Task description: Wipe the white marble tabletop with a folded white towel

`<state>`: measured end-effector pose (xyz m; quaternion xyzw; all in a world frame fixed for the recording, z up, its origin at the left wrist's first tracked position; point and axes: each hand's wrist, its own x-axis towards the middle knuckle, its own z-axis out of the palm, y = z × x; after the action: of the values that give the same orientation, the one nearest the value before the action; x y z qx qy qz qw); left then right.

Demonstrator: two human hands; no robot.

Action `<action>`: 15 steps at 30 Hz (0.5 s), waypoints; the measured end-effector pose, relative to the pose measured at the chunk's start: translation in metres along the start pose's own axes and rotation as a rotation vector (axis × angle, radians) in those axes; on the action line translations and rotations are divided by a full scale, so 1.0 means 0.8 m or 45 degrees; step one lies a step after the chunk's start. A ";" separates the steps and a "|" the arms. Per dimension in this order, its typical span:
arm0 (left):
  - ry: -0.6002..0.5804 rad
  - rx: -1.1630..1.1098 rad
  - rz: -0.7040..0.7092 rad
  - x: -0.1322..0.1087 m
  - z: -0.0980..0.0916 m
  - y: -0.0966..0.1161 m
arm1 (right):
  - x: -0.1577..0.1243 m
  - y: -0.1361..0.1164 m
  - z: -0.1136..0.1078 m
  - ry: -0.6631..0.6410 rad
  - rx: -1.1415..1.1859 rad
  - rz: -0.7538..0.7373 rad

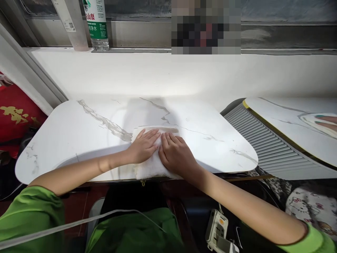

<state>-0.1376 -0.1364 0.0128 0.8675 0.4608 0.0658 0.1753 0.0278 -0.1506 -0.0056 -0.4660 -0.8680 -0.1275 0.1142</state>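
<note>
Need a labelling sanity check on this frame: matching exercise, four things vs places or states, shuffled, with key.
1. cloth
2. green-labelled bottle
3. power strip
4. table

A. near the picture's bottom edge, right of middle
B. white with grey veins
C. under the left hand and right hand
D. standing on the window ledge

Pairs: 1-C, 2-D, 3-A, 4-B
</note>
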 end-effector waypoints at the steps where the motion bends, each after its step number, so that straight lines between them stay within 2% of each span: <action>1: 0.027 0.002 -0.033 0.000 0.000 0.000 | 0.004 0.000 0.002 0.003 0.034 -0.008; 4: 0.074 0.036 -0.157 0.012 -0.003 -0.007 | 0.026 0.007 0.015 0.004 0.152 -0.019; 7: 0.072 0.062 -0.216 0.039 -0.011 -0.028 | 0.065 0.021 0.032 0.016 0.256 0.017; 12: 0.308 0.159 -0.243 0.102 -0.030 -0.093 | 0.158 0.046 0.062 -0.005 0.354 0.083; 15: 0.369 0.176 -0.256 0.139 -0.043 -0.129 | 0.208 0.056 0.081 0.017 0.327 0.243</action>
<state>-0.1646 0.0166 0.0019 0.8085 0.5691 0.1404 0.0529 -0.0296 0.0240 -0.0090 -0.5272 -0.8281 -0.0072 0.1901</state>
